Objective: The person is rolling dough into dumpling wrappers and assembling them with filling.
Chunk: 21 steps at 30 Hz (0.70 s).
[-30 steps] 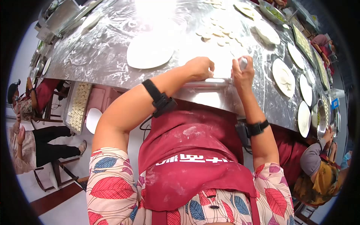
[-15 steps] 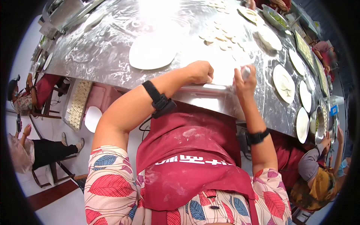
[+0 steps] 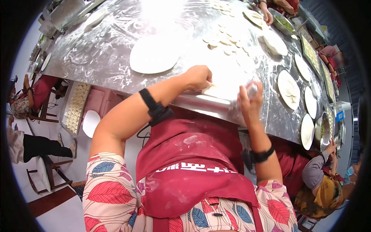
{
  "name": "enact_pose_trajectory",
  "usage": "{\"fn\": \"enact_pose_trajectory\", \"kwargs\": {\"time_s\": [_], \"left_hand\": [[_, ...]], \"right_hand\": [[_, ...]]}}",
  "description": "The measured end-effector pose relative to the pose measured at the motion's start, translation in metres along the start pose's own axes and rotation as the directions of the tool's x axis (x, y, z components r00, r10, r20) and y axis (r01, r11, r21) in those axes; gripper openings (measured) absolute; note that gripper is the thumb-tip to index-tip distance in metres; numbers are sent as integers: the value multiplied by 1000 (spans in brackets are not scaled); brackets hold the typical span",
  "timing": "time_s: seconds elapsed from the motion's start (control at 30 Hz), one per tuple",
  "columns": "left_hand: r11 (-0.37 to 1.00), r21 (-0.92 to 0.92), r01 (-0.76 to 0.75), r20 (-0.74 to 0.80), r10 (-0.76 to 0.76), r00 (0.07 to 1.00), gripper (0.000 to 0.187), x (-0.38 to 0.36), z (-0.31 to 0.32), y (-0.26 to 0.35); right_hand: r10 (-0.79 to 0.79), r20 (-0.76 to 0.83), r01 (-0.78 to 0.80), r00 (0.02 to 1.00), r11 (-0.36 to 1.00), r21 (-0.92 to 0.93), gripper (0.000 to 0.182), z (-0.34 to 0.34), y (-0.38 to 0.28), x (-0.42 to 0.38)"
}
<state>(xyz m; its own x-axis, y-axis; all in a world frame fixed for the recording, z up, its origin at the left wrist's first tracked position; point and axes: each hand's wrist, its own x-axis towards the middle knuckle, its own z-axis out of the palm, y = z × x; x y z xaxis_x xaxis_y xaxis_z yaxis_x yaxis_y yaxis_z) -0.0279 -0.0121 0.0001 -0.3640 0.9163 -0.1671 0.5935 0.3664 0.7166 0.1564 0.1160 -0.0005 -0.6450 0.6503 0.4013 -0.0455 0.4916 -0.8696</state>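
At the table's near edge, my left hand (image 3: 198, 77) is closed, its fingertips pinching the rim of a pale dough wrapper (image 3: 210, 89). My right hand (image 3: 251, 101) is wrapped round a rolling pin (image 3: 252, 91), whose light rounded end sticks out of the fist; motion and glare blur the rest of it. Further back on the floury steel table (image 3: 96, 63) lie several flat dough rounds (image 3: 228, 40). Left of them a large white plate (image 3: 154, 58) is washed out by bright light.
Several white plates (image 3: 307, 131) line the right side, one bearing dough pieces (image 3: 289, 91). A bowl of green filling (image 3: 284, 21) stands at the far right, near another person's hand (image 3: 267, 16). A tray of dumplings (image 3: 78, 106) is low on the left. A co-worker (image 3: 320, 178) sits at right.
My right hand has come slightly nearer the table edge with the rolling pin. My left hand has shifted a little left, exposing more of the wrapper. Another person's hand now reaches over a far plate.
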Motion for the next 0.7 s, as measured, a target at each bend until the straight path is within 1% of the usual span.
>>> {"fn": "enact_pose_trajectory", "kwargs": {"time_s": [0.07,0.1,0.17,0.2,0.23,0.27,0.33,0.37,0.4,0.47,0.5,0.57,0.6,0.63,0.67,0.7], "left_hand": [[961,-224,162,108,-141,984,16,-6,0,-5],[945,-263,196,146,-162,976,17,-11,-2,-1],[999,-39,38,42,-37,998,18,-4,-2,0],[996,79,-44,-12,46,999,18,1,-4,3],[994,111,1,-38,4,999,21,4,-5,9],[995,100,-24,-18,26,1000,21,6,-3,11],[995,69,-70,1,70,998,21,9,1,8],[984,162,-77,53,69,996,20,3,-4,14],[995,95,-26,48,22,999,19,0,-3,12],[997,-26,75,62,-73,995,19,-4,-2,8],[952,-260,161,171,-119,978,19,-10,-3,9],[999,-34,35,78,-32,996,20,-6,0,10],[996,84,-33,35,30,999,20,-2,-1,13],[990,136,-35,-14,37,999,21,4,0,13],[995,99,-26,4,26,1000,22,8,4,14],[998,59,-14,14,14,1000,22,12,6,14]], "right_hand": [[-5,9,5,1000,1000,22,28,-1,2,-2],[7,6,-7,1000,999,36,28,-2,3,-8],[-120,-55,113,991,986,-126,25,14,8,26],[-120,-42,112,992,982,-150,26,21,24,43],[-78,-16,75,997,987,-139,27,25,23,53],[-38,16,39,999,991,-130,28,28,20,58],[-162,-11,158,987,974,-161,27,18,10,44],[-220,-13,214,976,960,-180,27,9,5,27],[-75,-15,73,997,993,-90,26,3,-1,7],[-26,-8,26,1000,998,61,26,-4,0,-18],[-60,-11,60,998,998,5,26,-2,5,-13],[-117,-35,113,993,988,-105,26,8,19,17],[-157,-63,143,986,972,-186,26,18,23,35],[-97,-59,89,994,989,-119,26,27,24,48],[-59,-27,54,998,987,-153,26,30,21,56],[-76,-39,69,996,984,-163,26,28,19,55]]}}
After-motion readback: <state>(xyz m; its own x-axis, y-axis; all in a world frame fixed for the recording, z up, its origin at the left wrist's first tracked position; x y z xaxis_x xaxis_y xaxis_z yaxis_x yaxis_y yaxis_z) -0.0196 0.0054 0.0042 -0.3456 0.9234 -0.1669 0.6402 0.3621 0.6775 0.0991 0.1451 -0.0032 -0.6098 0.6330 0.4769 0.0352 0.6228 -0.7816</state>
